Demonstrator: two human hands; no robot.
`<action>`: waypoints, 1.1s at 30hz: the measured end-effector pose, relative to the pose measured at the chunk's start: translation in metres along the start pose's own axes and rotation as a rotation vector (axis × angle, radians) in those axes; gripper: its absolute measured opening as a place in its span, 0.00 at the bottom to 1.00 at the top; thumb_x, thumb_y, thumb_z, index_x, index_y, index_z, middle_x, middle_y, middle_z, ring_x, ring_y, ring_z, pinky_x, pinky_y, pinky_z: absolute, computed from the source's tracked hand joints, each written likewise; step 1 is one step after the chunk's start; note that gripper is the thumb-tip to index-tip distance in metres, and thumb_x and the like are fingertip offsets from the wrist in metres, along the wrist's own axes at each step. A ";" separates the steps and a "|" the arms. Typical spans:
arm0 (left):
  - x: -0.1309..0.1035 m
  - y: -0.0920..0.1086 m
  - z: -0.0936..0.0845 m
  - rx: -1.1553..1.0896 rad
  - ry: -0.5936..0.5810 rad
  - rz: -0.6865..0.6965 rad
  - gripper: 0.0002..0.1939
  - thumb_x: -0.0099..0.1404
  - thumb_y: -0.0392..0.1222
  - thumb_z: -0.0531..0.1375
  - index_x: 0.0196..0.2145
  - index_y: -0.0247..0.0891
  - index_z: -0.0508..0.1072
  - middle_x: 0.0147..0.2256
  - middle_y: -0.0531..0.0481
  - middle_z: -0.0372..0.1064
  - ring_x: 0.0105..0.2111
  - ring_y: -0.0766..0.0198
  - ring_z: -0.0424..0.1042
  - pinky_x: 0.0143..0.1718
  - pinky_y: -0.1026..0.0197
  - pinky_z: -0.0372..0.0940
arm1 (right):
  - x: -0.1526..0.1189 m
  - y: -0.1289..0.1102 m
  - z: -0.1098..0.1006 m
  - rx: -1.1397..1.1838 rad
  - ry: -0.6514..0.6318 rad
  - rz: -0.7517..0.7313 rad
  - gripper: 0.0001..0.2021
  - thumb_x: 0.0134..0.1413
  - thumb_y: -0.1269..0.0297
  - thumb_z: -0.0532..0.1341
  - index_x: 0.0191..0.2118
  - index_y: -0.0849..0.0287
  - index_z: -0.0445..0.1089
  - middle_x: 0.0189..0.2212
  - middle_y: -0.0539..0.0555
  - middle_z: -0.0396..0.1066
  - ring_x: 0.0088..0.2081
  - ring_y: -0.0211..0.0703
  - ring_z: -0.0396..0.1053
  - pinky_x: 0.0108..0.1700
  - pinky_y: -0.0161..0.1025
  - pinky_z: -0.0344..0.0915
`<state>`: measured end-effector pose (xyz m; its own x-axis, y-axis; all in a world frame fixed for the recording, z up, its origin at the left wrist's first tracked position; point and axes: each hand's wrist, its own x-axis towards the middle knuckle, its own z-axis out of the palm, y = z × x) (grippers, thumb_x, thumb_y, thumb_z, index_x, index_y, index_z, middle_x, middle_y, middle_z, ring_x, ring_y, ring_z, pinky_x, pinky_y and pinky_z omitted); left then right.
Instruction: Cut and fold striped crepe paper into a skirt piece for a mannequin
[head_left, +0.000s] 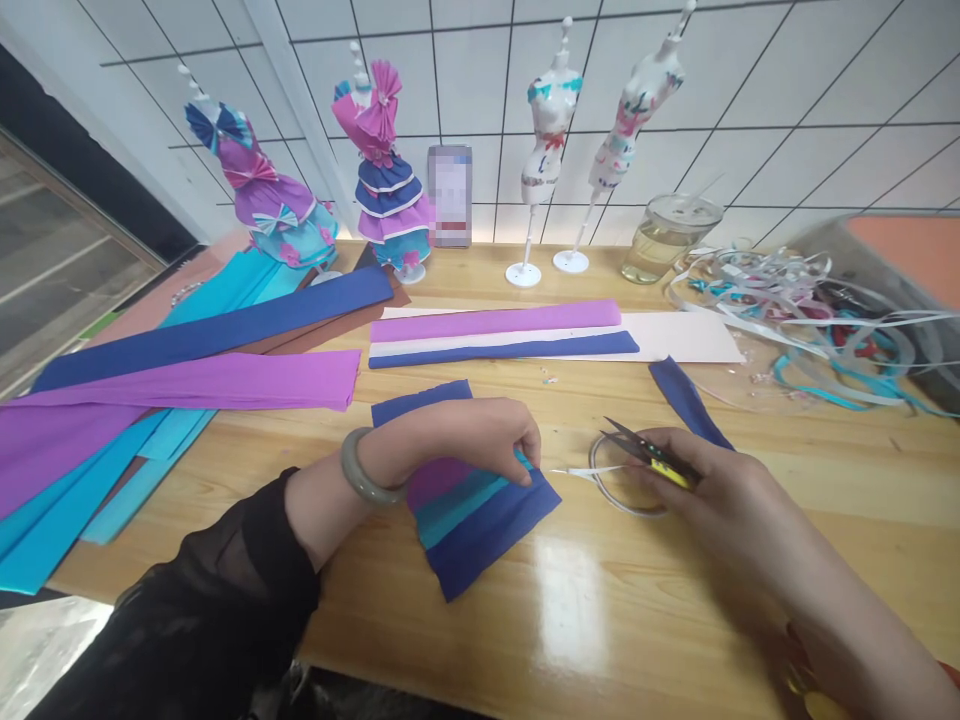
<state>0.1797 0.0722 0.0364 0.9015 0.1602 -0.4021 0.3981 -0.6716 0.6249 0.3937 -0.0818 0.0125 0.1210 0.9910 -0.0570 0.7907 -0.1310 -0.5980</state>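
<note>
My left hand [499, 435] reaches over a striped piece of crepe-like paper [480, 530] in dark blue, teal and purple. Its thumb and fingers pinch the right edge of this piece. To the right, my right hand [697, 470] is closed around thread snips [664, 462] with dark blades and a yellow part; the blades point left and stand apart. Beneath the snips are a pale ring [596, 470] and a thin white pointed thing whose kind I cannot make out. A dark blue strip [686, 400] lies just behind my right hand.
Purple crepe strips [300, 382] and blue ones lie at left. A purple strip [495, 318] rests on white card [690, 335]. Behind stand two dressed mannequins [382, 180], a phone [450, 195], two bare mannequins [551, 130] and a glass [664, 240]. Ribbons [810, 300] heap up at right.
</note>
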 end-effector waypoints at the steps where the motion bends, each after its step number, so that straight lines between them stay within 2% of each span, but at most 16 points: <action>1: 0.000 0.001 0.001 -0.015 0.002 -0.011 0.13 0.54 0.41 0.62 0.38 0.35 0.77 0.34 0.50 0.75 0.31 0.67 0.70 0.29 0.68 0.59 | 0.000 0.000 -0.002 -0.012 0.000 0.000 0.16 0.56 0.56 0.56 0.49 0.55 0.68 0.43 0.55 0.74 0.38 0.49 0.73 0.38 0.40 0.67; 8: 0.002 0.007 0.007 -0.146 0.051 0.019 0.11 0.57 0.43 0.59 0.36 0.37 0.76 0.33 0.53 0.75 0.31 0.68 0.69 0.30 0.68 0.58 | 0.002 -0.003 0.000 0.048 -0.052 -0.009 0.17 0.58 0.55 0.55 0.49 0.56 0.69 0.44 0.55 0.74 0.41 0.50 0.72 0.41 0.41 0.66; 12: 0.006 0.009 0.009 -0.259 0.045 0.031 0.13 0.54 0.45 0.63 0.37 0.38 0.76 0.35 0.53 0.74 0.35 0.67 0.69 0.34 0.68 0.58 | 0.002 -0.003 0.000 0.103 0.007 0.023 0.17 0.56 0.52 0.56 0.46 0.56 0.70 0.42 0.56 0.74 0.40 0.49 0.72 0.40 0.41 0.67; 16: 0.010 0.009 0.014 -0.458 0.035 -0.022 0.17 0.51 0.49 0.66 0.37 0.38 0.77 0.34 0.54 0.74 0.37 0.65 0.69 0.36 0.67 0.58 | -0.004 -0.009 -0.009 0.175 0.099 0.008 0.17 0.53 0.49 0.59 0.43 0.55 0.70 0.41 0.54 0.73 0.42 0.48 0.70 0.42 0.40 0.66; 18: 0.011 0.009 0.017 -0.531 0.024 -0.082 0.18 0.49 0.50 0.67 0.36 0.38 0.77 0.32 0.55 0.73 0.36 0.66 0.68 0.34 0.67 0.57 | -0.009 -0.014 -0.015 0.237 0.029 -0.016 0.17 0.53 0.48 0.59 0.42 0.54 0.70 0.40 0.53 0.73 0.42 0.47 0.70 0.43 0.38 0.66; 20: 0.013 0.009 0.019 -0.552 0.017 -0.156 0.19 0.46 0.50 0.68 0.35 0.38 0.77 0.31 0.56 0.72 0.34 0.66 0.67 0.33 0.67 0.57 | -0.014 -0.018 -0.020 0.274 -0.114 -0.013 0.16 0.56 0.48 0.55 0.41 0.52 0.70 0.39 0.51 0.73 0.40 0.44 0.70 0.42 0.36 0.67; 23: 0.015 0.010 0.019 -0.512 -0.007 -0.237 0.20 0.43 0.49 0.69 0.34 0.37 0.76 0.30 0.56 0.71 0.33 0.67 0.67 0.32 0.67 0.57 | -0.018 -0.024 -0.024 0.256 -0.315 0.026 0.16 0.59 0.48 0.52 0.40 0.52 0.71 0.36 0.51 0.74 0.40 0.45 0.70 0.41 0.35 0.67; 25: 0.015 0.010 0.016 -0.469 -0.053 -0.262 0.21 0.43 0.50 0.69 0.35 0.37 0.76 0.31 0.56 0.71 0.33 0.67 0.67 0.32 0.67 0.58 | -0.018 -0.026 -0.024 0.242 -0.405 0.052 0.17 0.59 0.49 0.52 0.38 0.52 0.72 0.35 0.51 0.74 0.40 0.46 0.70 0.40 0.36 0.67; 29: 0.013 0.010 0.013 -0.413 -0.153 -0.237 0.21 0.45 0.50 0.68 0.37 0.38 0.76 0.31 0.55 0.71 0.33 0.66 0.68 0.31 0.67 0.59 | -0.016 -0.029 -0.021 0.268 -0.424 0.087 0.18 0.59 0.48 0.51 0.37 0.52 0.72 0.33 0.52 0.74 0.37 0.46 0.71 0.41 0.38 0.67; 33: 0.012 0.009 0.012 -0.429 -0.144 -0.182 0.20 0.47 0.47 0.68 0.39 0.40 0.75 0.33 0.56 0.72 0.35 0.65 0.69 0.33 0.66 0.61 | -0.013 -0.024 -0.015 0.331 -0.425 0.068 0.17 0.56 0.47 0.55 0.38 0.53 0.73 0.37 0.53 0.75 0.41 0.49 0.71 0.43 0.40 0.68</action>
<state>0.1920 0.0587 0.0292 0.7903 0.1250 -0.5998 0.6083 -0.2780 0.7435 0.3820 -0.0921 0.0393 -0.1425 0.9133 -0.3814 0.5503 -0.2472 -0.7975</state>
